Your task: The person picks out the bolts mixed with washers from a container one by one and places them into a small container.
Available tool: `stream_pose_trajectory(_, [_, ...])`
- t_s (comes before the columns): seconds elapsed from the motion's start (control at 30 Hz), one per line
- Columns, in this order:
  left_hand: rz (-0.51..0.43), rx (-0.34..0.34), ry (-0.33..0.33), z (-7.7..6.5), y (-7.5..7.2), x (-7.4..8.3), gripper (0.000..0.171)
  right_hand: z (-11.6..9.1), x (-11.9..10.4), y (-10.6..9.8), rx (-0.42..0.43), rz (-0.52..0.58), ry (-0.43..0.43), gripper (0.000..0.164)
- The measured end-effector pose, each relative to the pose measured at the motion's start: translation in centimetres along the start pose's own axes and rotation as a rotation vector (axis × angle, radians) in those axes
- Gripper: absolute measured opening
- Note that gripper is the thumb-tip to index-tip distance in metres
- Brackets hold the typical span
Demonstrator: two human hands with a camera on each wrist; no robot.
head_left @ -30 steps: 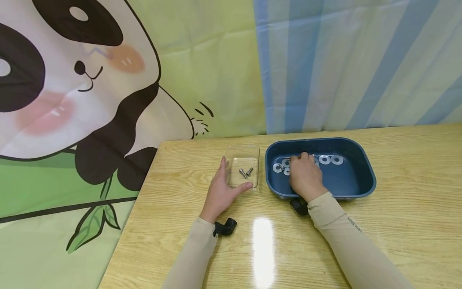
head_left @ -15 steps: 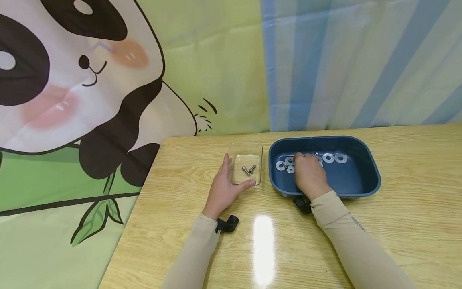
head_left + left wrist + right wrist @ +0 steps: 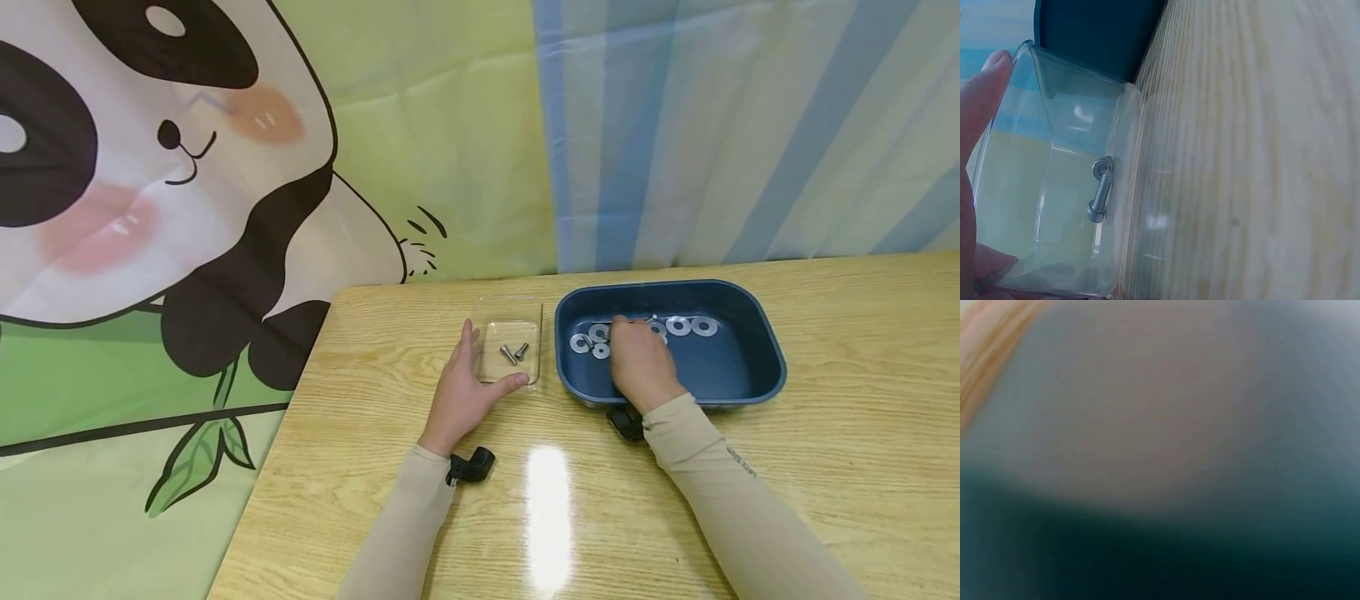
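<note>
My left hand (image 3: 461,400) holds a clear plastic box (image 3: 497,335), thumb at its near right corner and fingers along its left side. Two metal socket-head bolts (image 3: 508,355) lie on the box's floor; in the left wrist view one bolt (image 3: 1103,189) rests against the other. My right hand (image 3: 645,367) reaches down into a blue tray (image 3: 716,371), among metal washers. Its fingertips are hidden behind the hand, so what they touch does not show. Several flat washers (image 3: 670,326) lie along the tray's far side, with a few bolts (image 3: 588,342) among them.
Box and tray stand side by side on a wood-grain table (image 3: 360,467), a narrow gap between them. Behind the table's far edge hangs a printed cloth (image 3: 465,150) with a panda. The right wrist view is blurred, with little more than the tray wall and table edge discernible.
The head view shifts slightly. Within the tray my right hand has moved only a little, its fingers tucked lower out of sight. My left hand stays on the box.
</note>
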State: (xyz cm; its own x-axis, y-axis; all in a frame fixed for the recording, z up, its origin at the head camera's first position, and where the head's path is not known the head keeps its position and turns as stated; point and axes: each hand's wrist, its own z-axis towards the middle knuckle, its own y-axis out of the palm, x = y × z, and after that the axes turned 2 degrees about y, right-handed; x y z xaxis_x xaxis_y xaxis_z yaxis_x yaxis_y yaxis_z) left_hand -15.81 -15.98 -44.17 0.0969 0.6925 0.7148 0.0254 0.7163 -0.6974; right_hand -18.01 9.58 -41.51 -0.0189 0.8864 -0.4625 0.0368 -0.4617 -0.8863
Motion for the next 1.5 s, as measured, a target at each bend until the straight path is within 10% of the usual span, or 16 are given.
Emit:
stream_pose_trajectory(0.9, [-0.011,-0.002,-0.003,0.1,0.0,0.1,0.129,0.0,-0.2,-0.5,-0.026,0.021,-0.01,0.021])
stream_pose_trajectory(1.5, [-0.011,-0.004,-0.013,-0.1,-0.1,0.3,0.129,-0.6,-1.1,-0.6,0.144,0.117,-0.13,0.021])
